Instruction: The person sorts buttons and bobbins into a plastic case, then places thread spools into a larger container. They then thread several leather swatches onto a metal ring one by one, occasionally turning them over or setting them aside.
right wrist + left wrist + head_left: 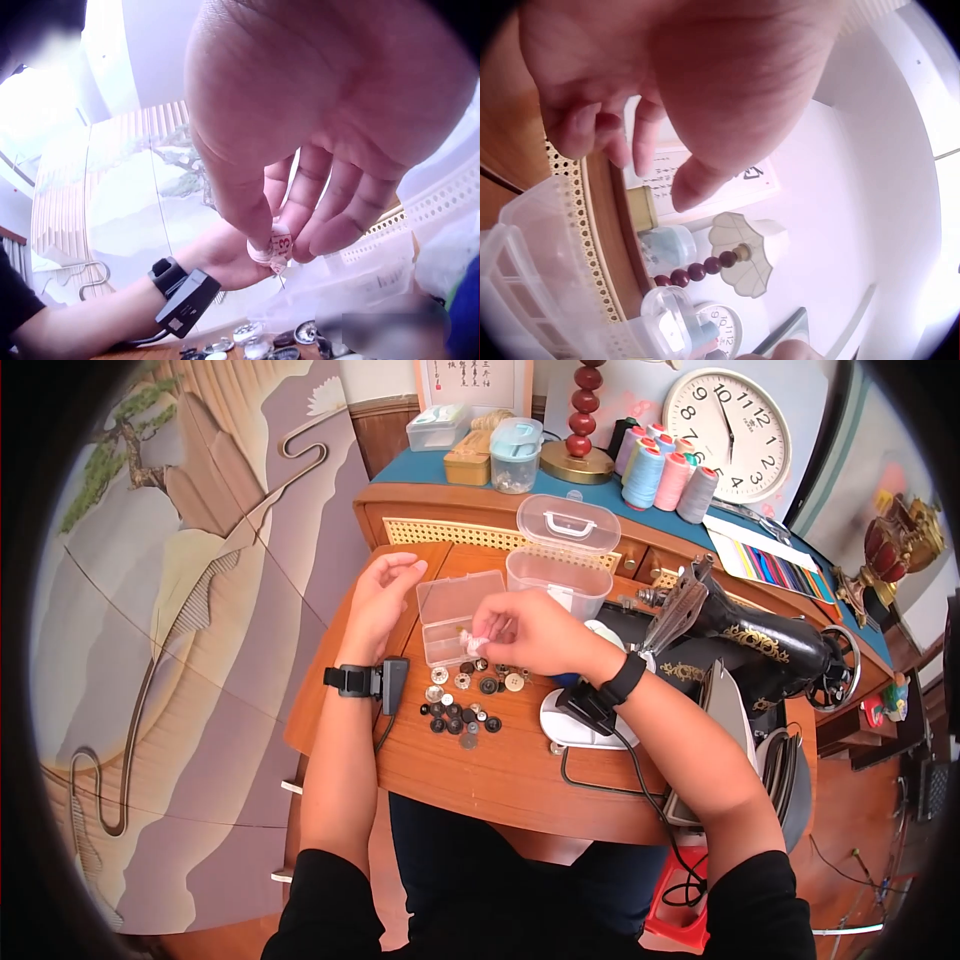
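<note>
**Pinching a coiled tape measure (472, 644) at an open case**

Gripping the small pale roll between thumb and fingertips of the right hand (535, 630), with red numerals, a 13 among them, legible in the right wrist view. Held in from the right, over the right-hand side of a clear plastic case (445, 618) in the head view, lid tipped up on the side away from the body. Lying right at the fingertips, with no gap between hand and tape; nearer by far to the right hand than to the left. Impossible to tell from these angles: touching the plastic or hanging just above it. Impossible also to make out a long axis in so small a coil, half hidden by fingers.

Holding nothing in the left hand (385, 600), raised on the case's opposite side, near the lid. Showing a thumb well apart from loosely bent fingers, without visible contact with the case.

Set above a wooden table (440, 785) strewn with loose buttons (455, 725) on the side toward the body. Backed by a clear handled box (560, 572) and flanked on the right by a black sewing machine (755, 628).
</note>
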The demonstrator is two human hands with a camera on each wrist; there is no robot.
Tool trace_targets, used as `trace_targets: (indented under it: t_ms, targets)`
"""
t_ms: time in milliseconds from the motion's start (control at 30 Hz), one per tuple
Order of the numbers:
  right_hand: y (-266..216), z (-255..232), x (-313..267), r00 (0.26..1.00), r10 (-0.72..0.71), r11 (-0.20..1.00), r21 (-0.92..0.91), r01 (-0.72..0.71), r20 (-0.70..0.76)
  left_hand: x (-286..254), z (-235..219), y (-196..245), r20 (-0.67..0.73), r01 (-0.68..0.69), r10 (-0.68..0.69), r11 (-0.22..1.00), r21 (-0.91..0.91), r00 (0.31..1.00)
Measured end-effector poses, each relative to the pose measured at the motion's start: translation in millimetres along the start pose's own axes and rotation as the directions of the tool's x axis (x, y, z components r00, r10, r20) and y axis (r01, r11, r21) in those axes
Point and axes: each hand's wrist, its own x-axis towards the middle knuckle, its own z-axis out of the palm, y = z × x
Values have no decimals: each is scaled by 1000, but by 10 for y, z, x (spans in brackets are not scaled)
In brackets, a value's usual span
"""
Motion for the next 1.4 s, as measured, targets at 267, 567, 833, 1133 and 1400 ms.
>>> trace_targets:
  t_ms: [267, 567, 833, 1133, 1400]
  targets:
    - [127, -132, 8, 994, 82, 986, 154, -70, -75, -219, 165, 80, 582, -245, 156, 966, 77, 798]
    - [168, -141, 84, 932, 13, 973, 218, 71, -362, -177, 360, 180, 528, -256, 219, 967, -3, 820]
    - [34, -280, 116, 898, 16, 886, 422, 191, -439, -83, 440, 610, 504, -303, 302, 949, -83, 809]
    - [-37, -276, 73, 900, 75, 904, 411, 121, -430, -122, 471, 293, 445, -194, 246, 968, -159, 861]
    - [66, -252, 108, 901, 25, 885, 428, 181, -433, -196, 528, 227, 327, -261, 295, 954, -144, 898]
